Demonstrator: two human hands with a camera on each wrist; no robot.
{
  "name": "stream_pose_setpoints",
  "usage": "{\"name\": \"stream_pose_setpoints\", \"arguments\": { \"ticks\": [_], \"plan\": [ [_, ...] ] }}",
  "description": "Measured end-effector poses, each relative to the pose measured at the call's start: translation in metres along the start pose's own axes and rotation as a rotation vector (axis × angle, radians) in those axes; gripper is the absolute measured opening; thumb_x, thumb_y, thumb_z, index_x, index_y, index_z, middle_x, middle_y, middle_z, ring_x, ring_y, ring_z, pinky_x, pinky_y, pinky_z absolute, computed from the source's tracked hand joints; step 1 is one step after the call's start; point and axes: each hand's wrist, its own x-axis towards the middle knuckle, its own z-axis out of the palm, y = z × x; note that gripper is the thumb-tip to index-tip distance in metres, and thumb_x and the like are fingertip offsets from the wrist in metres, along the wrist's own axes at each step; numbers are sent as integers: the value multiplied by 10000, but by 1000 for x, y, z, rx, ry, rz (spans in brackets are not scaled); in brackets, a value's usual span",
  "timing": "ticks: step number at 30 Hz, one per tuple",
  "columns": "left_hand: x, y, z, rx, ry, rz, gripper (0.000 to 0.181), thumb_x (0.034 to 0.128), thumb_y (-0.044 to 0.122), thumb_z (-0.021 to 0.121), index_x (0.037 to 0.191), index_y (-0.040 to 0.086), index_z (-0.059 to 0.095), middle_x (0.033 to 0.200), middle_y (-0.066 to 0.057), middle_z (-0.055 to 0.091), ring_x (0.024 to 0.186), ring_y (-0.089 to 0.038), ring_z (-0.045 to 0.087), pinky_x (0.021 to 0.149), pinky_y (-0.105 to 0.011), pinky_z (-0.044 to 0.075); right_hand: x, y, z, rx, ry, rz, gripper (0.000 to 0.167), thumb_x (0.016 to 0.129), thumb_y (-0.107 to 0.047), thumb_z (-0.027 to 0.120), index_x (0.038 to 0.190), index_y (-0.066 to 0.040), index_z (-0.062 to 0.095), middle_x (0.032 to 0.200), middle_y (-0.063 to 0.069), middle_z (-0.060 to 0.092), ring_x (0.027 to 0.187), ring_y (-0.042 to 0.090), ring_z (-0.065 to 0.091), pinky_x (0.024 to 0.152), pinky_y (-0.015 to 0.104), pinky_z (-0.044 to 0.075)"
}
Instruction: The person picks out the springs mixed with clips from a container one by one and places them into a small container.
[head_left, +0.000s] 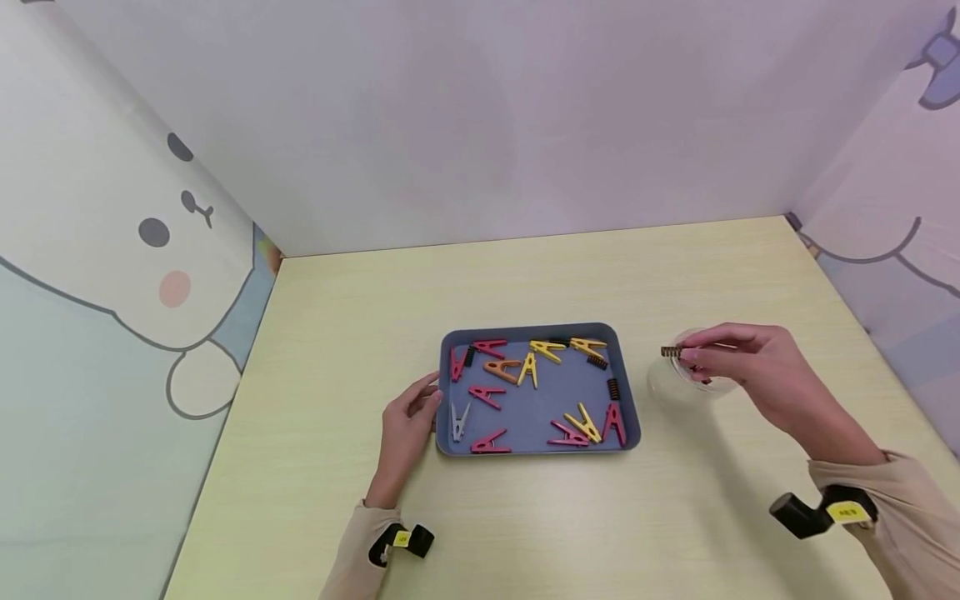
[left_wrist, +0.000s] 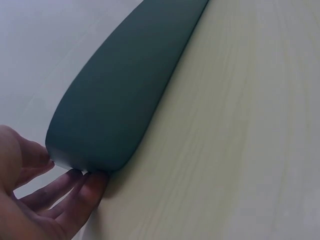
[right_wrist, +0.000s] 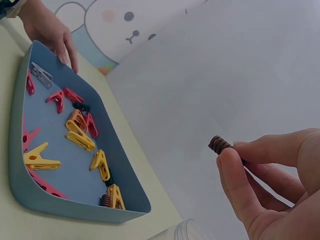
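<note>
While the left grip is touching the tray, the right grip is pinching a dark spring near the clear jar

Between thumb and fingertips, the right grip is holding this one ribbed spring, and its free end is pointing past the fingers towards the tray. Below the same grip, the jar is standing on the worktop. Whether the spring is exactly over the mouth, I cannot tell, because the hand is hiding part of the jar.

To the left of the right grip, the tray is lying. The left grip is not enclosing anything; its fingers are resting against the outer wall, probably for steadying. Just inside that wall, a grey clip is lying. Farther from the left grip, red clips, yellow clips and an orange clip are sharing the tray with other springs.

In my judgement, the step in hand is separating springs from clips. The next move is probably calling for centring the spring above the jar's mouth, then loosening the fingertips, so that it is not catching the rim. Each spring in the tray would then be asking for the same small pinch.
</note>
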Motion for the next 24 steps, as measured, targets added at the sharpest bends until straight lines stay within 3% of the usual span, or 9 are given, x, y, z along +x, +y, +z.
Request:
{"name": "stream_pose_setpoints", "arguments": {
  "ticks": [15, 24],
  "plan": [
    [0, 0, -1, -3, -12, -8, 309, 927, 160, 622, 1235, 145, 642, 1069, -124, 643, 874, -260, 638, 610, -270, 564, -4, 4, -9, 155, -5, -20, 136, 871, 78, 610, 992, 98, 670, 946, 93, 694, 725, 191, 665, 691, 288, 564],
    [0, 0, -1, 3, -16, -6, 312, 927, 186, 624, 1236, 154, 643, 1080, -137, 640, 903, -285, 636, 628, -286, 570, -5, 5, -11, 195, -5, -36, 143, 874, 100, 591, 988, 92, 677, 941, 91, 698, 744, 197, 677, 701, 291, 565]
  ]
}}
